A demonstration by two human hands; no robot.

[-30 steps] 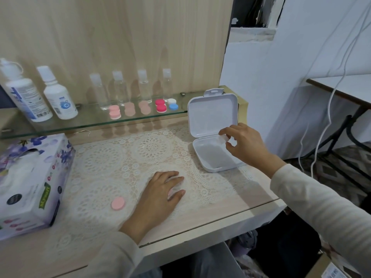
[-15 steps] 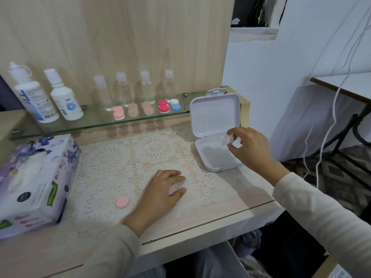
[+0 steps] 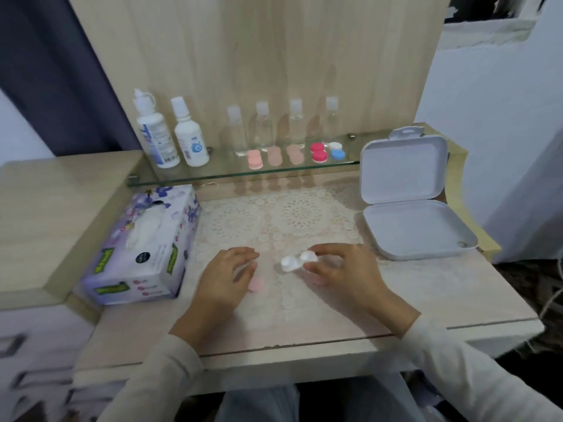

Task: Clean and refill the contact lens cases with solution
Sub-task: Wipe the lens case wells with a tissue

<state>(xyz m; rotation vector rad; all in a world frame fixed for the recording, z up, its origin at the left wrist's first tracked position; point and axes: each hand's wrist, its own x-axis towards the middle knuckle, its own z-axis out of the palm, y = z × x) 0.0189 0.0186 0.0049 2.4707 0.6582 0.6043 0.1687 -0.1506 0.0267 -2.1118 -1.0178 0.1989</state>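
While pinched at one well by the right hand, the lens case is judged light, perhaps slick. Left hand spread beside it.

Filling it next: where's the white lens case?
Head view: the white lens case sits on the mat, between the left hand and the right hand, which pinches its right end.

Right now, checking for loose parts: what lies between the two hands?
Head view: a white lens case pinched by the right hand, and a pink cap beside the left hand.
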